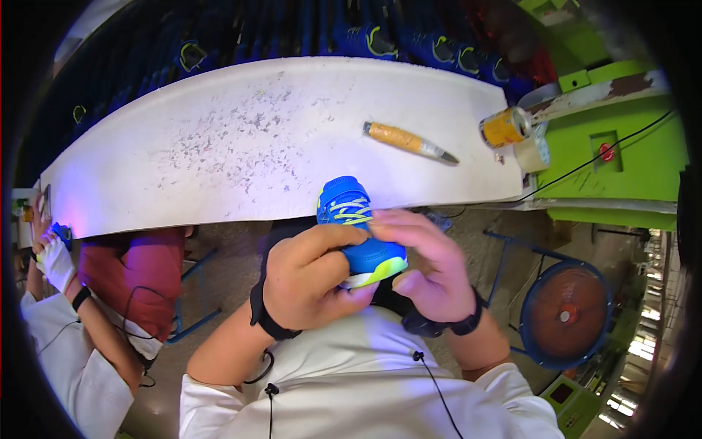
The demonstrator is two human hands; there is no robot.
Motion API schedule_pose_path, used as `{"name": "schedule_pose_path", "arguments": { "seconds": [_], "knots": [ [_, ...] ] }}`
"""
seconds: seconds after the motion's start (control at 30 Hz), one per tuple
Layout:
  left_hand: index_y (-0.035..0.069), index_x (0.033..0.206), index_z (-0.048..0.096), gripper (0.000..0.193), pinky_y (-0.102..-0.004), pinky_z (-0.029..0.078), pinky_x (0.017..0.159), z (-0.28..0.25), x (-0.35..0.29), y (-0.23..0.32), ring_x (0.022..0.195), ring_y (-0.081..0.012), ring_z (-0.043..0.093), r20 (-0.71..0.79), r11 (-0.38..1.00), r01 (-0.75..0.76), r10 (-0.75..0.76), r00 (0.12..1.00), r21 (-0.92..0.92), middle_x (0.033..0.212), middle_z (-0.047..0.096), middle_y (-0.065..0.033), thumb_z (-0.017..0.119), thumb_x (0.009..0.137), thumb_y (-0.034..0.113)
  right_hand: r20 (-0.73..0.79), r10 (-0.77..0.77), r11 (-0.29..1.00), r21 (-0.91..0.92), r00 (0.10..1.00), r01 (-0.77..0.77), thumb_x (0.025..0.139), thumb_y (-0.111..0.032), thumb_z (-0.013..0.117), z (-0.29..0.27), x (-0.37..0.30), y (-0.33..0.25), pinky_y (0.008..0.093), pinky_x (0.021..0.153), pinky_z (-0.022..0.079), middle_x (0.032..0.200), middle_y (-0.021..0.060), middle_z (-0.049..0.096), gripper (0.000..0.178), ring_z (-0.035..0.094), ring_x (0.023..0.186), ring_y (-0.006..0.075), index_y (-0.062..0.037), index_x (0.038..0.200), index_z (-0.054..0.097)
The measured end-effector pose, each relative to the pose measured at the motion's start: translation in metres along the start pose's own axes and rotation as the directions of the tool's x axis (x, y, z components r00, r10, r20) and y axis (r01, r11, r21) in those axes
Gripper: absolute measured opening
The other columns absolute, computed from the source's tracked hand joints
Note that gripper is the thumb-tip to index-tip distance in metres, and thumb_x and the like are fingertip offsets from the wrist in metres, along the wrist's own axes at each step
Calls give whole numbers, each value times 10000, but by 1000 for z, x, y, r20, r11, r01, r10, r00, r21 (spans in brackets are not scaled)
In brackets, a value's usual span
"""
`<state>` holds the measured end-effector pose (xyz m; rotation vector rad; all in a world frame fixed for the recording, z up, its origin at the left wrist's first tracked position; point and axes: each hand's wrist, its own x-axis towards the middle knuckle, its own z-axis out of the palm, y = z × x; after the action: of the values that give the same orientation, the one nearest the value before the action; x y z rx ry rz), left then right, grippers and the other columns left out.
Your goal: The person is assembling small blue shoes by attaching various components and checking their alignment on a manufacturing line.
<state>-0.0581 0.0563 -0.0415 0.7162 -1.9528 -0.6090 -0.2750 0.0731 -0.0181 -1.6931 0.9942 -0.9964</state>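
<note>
A small blue sneaker [371, 254] with pale yellow-green laces and a white and neon-yellow sole is held up in front of me, at the near edge of the white table. My left hand [311, 274] grips its left side, thumb and fingers closed on the upper and the sole. On the other side, my right hand [431, 263] lies with its fingers along the laces and its thumb out by the sole. Whether those right fingers pinch a lace or only rest on the shoe is hard to make out.
On the white table [307, 132] lies a brush with a tape-wrapped handle [398, 137]. A yellow can [504, 128] stands at its right end, beside green machinery [607, 161]. Blue shoes [380, 42] line the far side. A fan [564, 313] stands right; a co-worker's gloved hand [57, 265] is left.
</note>
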Motion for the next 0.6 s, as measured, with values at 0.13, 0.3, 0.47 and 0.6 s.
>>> {"name": "schedule_pose_path", "arguments": {
  "seconds": [0.13,0.3,0.47,0.6],
  "knots": [
    [74,735,536,350,-355,518,608,21,12,7,718,-286,623,-95,974,194,-205,974,-116,988,578,-141,870,632,79,-115,-25,974,220,993,50,1063,-311,425,12,10,32,482,1137,366,1228,179,670,437,552,1283,362,42,1171,659],
    [94,814,536,387,-425,437,656,40,4,-12,751,-320,562,-85,983,183,-184,979,-23,862,543,-104,851,590,71,-188,57,927,374,981,18,1059,-295,399,0,10,43,489,1116,389,1127,202,687,424,566,1256,372,35,1039,664],
    [104,808,555,371,-429,413,656,45,0,-19,739,-308,547,-58,970,209,-203,977,122,823,538,-80,858,599,141,-257,97,873,485,962,41,1040,-324,399,-9,13,61,507,1097,412,1080,213,685,446,594,1205,390,43,991,648],
    [100,810,562,357,-434,418,653,44,3,-32,742,-312,556,-31,953,256,-254,967,164,827,544,-85,857,626,181,-258,217,859,508,942,-59,1046,-319,375,-22,16,65,500,1095,421,1084,223,682,452,614,1182,378,45,994,638]
  ]
}}
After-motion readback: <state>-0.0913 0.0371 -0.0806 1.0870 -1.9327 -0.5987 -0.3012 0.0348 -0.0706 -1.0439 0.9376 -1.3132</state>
